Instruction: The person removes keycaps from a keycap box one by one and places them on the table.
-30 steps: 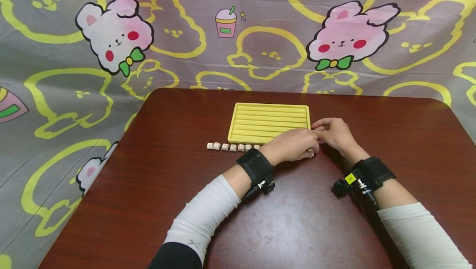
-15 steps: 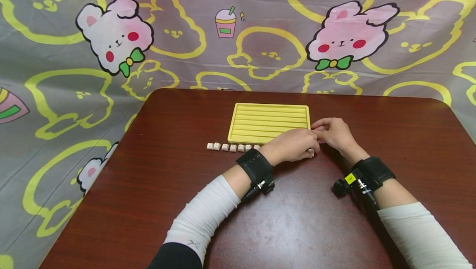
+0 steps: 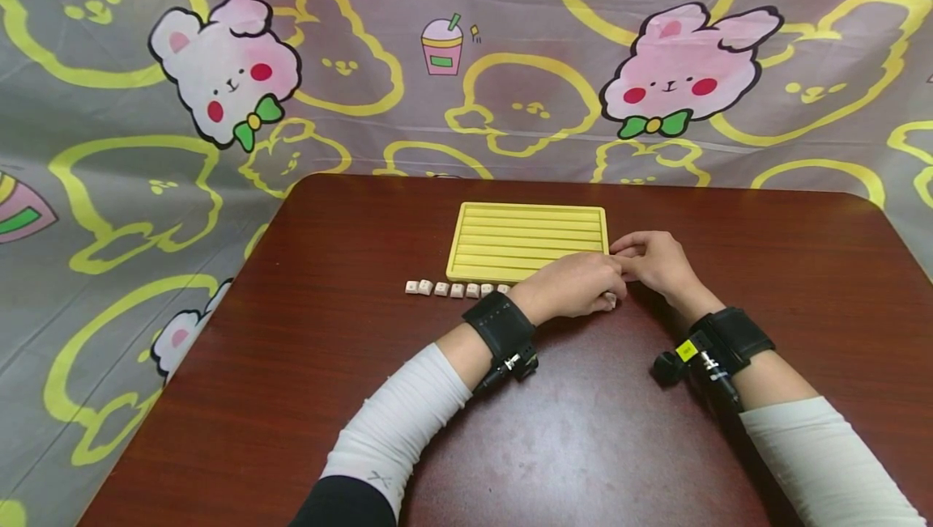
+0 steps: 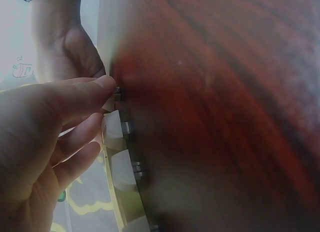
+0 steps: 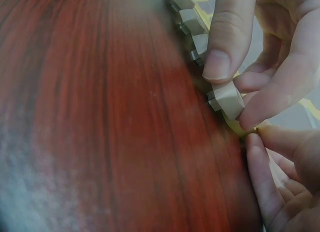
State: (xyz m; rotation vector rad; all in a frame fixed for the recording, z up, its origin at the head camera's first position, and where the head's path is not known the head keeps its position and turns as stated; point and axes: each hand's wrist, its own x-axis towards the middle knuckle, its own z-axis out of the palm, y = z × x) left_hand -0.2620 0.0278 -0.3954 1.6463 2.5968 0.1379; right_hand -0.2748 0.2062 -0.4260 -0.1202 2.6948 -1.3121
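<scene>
My left hand (image 3: 576,284) reaches across the front right of a yellow ridged tray (image 3: 525,234). Its thumb and forefinger pinch a small white keycap (image 5: 229,100), seen best in the right wrist view, with the stem side toward the table. Several more white keycaps (image 3: 457,291) stand in a row along the tray's front edge; the left wrist hides part of that row in the head view. At the tray's near right corner is my right hand (image 3: 659,264), thumb and forefinger pinching the yellow edge close beside the left fingertips.
The tray and keycaps lie on a dark red-brown wooden table (image 3: 328,397). Behind it hangs a cartoon-printed cloth (image 3: 525,17) right up to the table's far edge. Black camera straps (image 3: 503,325) circle both wrists.
</scene>
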